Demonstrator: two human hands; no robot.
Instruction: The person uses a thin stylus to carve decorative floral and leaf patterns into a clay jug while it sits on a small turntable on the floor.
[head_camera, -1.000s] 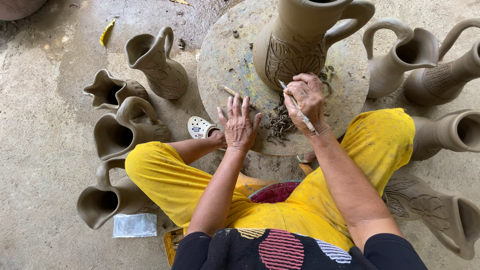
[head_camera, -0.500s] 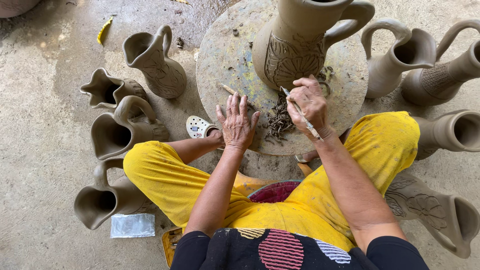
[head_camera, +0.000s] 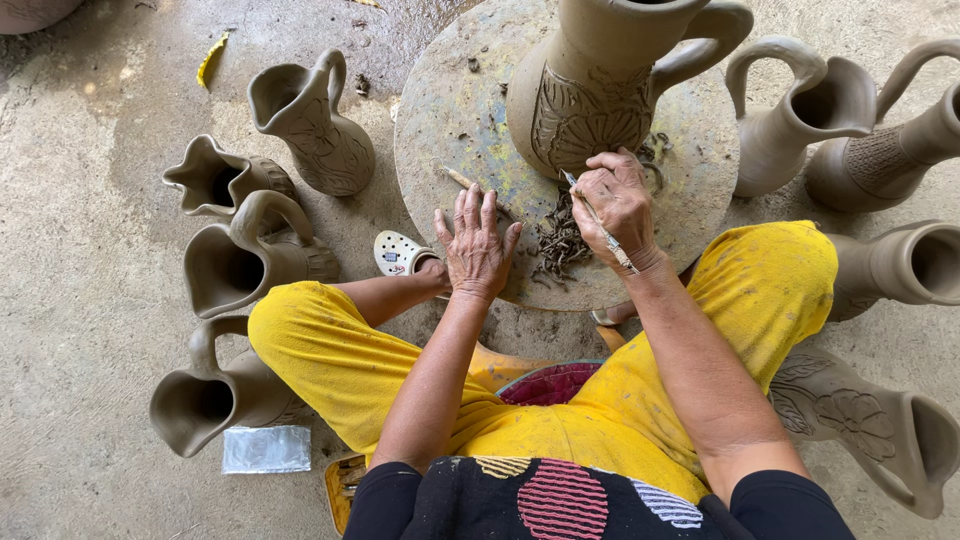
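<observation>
jug (head_camera: 600, 85) on wheel (head_camera: 450, 120) | shavings (head_camera: 560, 240) before jug | four jugs (head_camera: 300, 115) left of wheel | jugs (head_camera: 800, 120) right

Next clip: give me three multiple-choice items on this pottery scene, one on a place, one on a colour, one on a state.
1. Where does the tall carved unfired clay jug stand?
A. on the round stone turntable
B. on the concrete floor
C. in the person's lap

2. What colour are the person's trousers?
A. blue
B. yellow
C. white

3. How is the left hand?
A. clenched round a jug handle
B. flat, fingers spread, on the turntable
C. raised in the air

Answers: 1 A, the jug's base sits on the disc; 2 B, both bent legs are bright yellow; 3 B, its palm lies down by the clay shavings while the right hand holds the thin carving tool to the jug.
</observation>
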